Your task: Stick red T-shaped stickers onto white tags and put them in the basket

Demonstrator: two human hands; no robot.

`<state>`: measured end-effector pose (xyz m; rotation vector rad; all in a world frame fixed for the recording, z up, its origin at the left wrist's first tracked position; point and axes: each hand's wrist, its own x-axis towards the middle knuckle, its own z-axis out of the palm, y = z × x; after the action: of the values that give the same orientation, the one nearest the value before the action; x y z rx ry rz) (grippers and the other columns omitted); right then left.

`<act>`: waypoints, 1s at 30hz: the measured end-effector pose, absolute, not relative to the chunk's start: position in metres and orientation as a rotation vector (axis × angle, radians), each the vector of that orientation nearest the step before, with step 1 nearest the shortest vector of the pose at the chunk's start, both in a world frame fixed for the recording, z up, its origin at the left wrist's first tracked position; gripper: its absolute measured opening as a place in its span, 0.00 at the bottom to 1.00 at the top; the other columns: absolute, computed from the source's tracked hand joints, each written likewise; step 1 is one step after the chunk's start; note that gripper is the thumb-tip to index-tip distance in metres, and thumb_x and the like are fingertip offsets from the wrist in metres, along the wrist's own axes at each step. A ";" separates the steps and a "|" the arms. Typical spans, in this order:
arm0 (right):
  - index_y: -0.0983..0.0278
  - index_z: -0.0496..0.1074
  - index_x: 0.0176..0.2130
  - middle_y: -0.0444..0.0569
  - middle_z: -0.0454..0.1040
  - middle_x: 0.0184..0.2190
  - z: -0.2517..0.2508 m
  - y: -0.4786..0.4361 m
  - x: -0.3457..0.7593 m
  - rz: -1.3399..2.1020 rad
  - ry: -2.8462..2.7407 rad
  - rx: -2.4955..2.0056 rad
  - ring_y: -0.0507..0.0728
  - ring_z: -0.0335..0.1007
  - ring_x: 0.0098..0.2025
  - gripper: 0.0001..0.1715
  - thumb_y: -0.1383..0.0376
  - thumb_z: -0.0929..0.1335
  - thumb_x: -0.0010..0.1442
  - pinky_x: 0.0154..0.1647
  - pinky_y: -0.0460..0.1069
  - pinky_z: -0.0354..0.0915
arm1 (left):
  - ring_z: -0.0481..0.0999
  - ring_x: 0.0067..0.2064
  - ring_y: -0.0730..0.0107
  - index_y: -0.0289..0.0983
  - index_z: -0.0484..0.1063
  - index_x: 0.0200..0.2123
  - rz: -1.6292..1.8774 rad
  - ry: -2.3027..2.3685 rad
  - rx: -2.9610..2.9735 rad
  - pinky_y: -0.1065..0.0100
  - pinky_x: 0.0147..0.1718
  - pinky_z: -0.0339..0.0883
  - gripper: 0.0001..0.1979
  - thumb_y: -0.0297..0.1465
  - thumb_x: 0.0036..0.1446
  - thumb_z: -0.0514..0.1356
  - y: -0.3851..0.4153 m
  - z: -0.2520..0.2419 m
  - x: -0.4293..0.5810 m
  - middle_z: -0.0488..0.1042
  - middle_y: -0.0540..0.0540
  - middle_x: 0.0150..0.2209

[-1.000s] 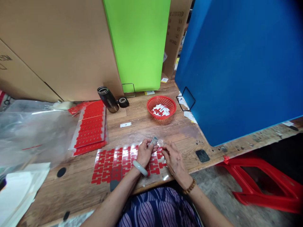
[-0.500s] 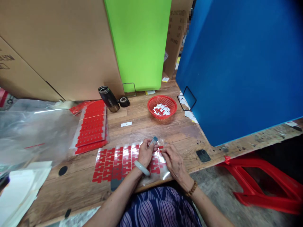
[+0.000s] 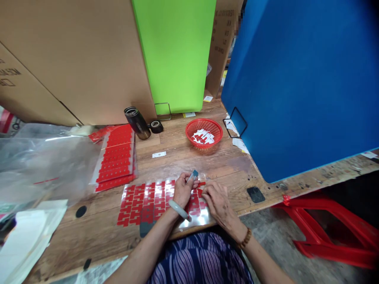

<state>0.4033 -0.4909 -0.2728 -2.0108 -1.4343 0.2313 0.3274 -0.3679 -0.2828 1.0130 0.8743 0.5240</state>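
A clear sheet of red T-shaped stickers [image 3: 136,203] lies on the table in front of me. Over its right part, my left hand [image 3: 183,190] is closed on a small flat strip [image 3: 194,175], pale with a grey-blue end that points up and away. My right hand [image 3: 217,199] is just to the right, thumb and fingers pinched on a red sticker [image 3: 199,192] at the sheet's right side. Part of that sticker is hidden by my fingers. Both hands are close together, the fingertips slightly apart.
Beyond my hands stands a red basket [image 3: 189,136] holding white and red pieces. A small white label [image 3: 159,154], an open black flask [image 3: 137,123] and its lid [image 3: 156,126] are behind. Stacked red sticker sheets [image 3: 115,157] lie left; a blue panel [image 3: 296,98] rises right.
My right hand has shifted slightly, and more of the red sticker shows at its fingertips. My left hand keeps the strip in about the same place. The view has moved a little.
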 end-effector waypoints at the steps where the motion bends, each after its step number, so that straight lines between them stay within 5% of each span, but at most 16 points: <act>1: 0.62 0.62 0.32 0.49 0.66 0.34 -0.270 -0.492 0.402 0.251 -1.435 -1.989 0.57 0.61 0.39 0.08 0.69 0.58 0.63 0.44 0.55 0.56 | 0.79 0.32 0.69 0.33 0.68 0.33 0.524 0.875 1.004 0.67 0.38 0.71 0.06 0.28 0.52 0.62 -0.368 -0.283 0.327 0.76 0.46 0.27; 13: 0.62 0.65 0.33 0.44 0.69 0.31 -0.249 -0.499 0.407 0.559 -0.769 -1.677 0.53 0.66 0.33 0.08 0.59 0.66 0.57 0.36 0.47 0.63 | 0.79 0.30 0.71 0.31 0.68 0.32 0.362 0.870 0.807 0.72 0.34 0.73 0.08 0.18 0.48 0.62 -0.359 -0.261 0.316 0.77 0.43 0.29; 30: 0.63 0.66 0.29 0.42 0.68 0.27 -0.224 -0.473 0.390 0.787 -0.970 -1.596 0.52 0.65 0.31 0.02 0.67 0.65 0.54 0.35 0.46 0.62 | 0.80 0.32 0.66 0.31 0.69 0.39 0.187 0.792 0.619 0.71 0.34 0.73 0.18 0.18 0.42 0.65 -0.382 -0.219 0.252 0.78 0.41 0.33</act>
<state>0.3899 -0.4734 -0.2244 -1.5964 -0.9702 0.7874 0.2522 -0.3816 -0.2190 0.6193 0.7921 0.1867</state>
